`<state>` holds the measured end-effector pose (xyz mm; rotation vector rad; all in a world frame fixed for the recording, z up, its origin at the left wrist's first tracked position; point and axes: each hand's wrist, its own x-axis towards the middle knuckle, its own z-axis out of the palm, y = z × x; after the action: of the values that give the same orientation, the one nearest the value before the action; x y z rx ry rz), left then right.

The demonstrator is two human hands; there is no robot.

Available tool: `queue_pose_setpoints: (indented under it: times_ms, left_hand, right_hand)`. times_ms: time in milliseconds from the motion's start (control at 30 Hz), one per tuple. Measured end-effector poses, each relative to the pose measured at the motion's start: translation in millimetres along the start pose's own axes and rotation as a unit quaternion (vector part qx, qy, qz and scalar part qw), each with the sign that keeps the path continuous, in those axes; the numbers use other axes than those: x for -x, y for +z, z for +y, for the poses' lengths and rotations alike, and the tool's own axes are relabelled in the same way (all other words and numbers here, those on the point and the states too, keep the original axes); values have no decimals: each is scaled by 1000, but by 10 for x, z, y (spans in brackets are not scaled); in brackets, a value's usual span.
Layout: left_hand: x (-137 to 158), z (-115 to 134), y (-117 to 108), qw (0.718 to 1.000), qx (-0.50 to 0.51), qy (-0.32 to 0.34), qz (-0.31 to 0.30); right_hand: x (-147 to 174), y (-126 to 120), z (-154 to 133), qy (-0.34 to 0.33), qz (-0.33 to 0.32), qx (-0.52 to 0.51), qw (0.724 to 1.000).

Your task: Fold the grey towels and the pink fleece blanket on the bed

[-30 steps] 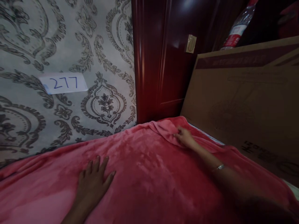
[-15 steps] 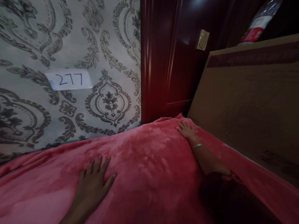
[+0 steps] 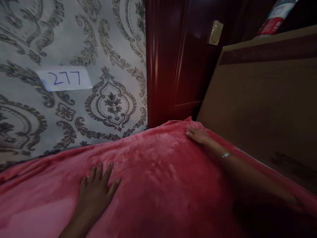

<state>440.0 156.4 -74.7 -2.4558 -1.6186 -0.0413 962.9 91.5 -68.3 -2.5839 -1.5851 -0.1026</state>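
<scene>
A pink-red plush blanket (image 3: 153, 172) stretches across the lower half of the head view, slightly wrinkled in the middle. My left hand (image 3: 94, 191) lies on it at the lower left, palm down with its fingers spread. Farther off, my right hand (image 3: 197, 135) rests flat near the blanket's far corner, its fingers extended and slightly blurred. A silvery bracelet (image 3: 226, 155) circles my right wrist. Neither hand holds anything that I can see.
A patterned wall with a paper label (image 3: 65, 78) reading 277 stands behind the blanket's left part. Next to it is a dark red wooden panel (image 3: 163, 66) with a gold-coloured handle (image 3: 216, 32). A large cardboard box (image 3: 260, 99) borders the right side, with a plastic bottle (image 3: 273, 23) on top.
My right forearm has swung outward to the right and lies lower, while its hand stays near the far corner. My left hand keeps its place on the blanket. The view has shifted slightly.
</scene>
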Motion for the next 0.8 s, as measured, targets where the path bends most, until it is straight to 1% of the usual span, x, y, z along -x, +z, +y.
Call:
queue_pose_setpoints:
  times_ms: [100,167,200,267,333,400,467,533,567,600,633,667,733,767,800]
  left_hand:
    - [-17,-8,17,1000,-9,3,0]
    - [-28,-9,12,1000,-14,7,0]
    - [-32,-7,4,1000,-18,9,2]
    - [-37,0,-23,1000,-23,11,3]
    - [-31,12,-68,1000,-22,12,-4]
    - [-12,31,-123,1000,-17,12,-9]
    - [13,51,-175,1000,-7,14,-1]
    - [36,69,-205,1000,9,19,8]
    - [48,77,-210,1000,20,19,9]
    - [62,85,-210,999,29,18,9]
    - [83,95,-210,999,36,14,10]
    - [110,106,-211,999,41,6,5]
    - [181,127,-228,998,58,0,-11]
    - [217,129,-242,997,71,2,-16]
    - [251,117,-257,996,85,8,-30]
  right_hand:
    - [540,77,12,-15,-19,-2,1000]
    - [815,137,11,5,-25,-4,1000]
    - [902,156,5,18,-28,-6,999]
    - [980,162,-13,33,-31,-12,999]
    - [988,121,-30,36,-32,-19,999]
    - [992,41,-48,38,-33,-26,998]
    - [1022,-64,-98,60,-46,-33,997]
    - [1077,-169,-236,92,-66,-35,993]
    - [1116,-210,-354,97,-68,-38,992]
    - [1168,-234,-510,87,-62,-41,993]
    - [1239,-237,-697,58,-49,-47,996]
    - [1333,-213,-905,15,-34,-54,998]
    - [1587,-79,-1315,-94,-9,-67,993]
    - [1731,25,-1480,-138,-3,-69,988]
    - [1864,147,-1599,-161,4,-69,984]
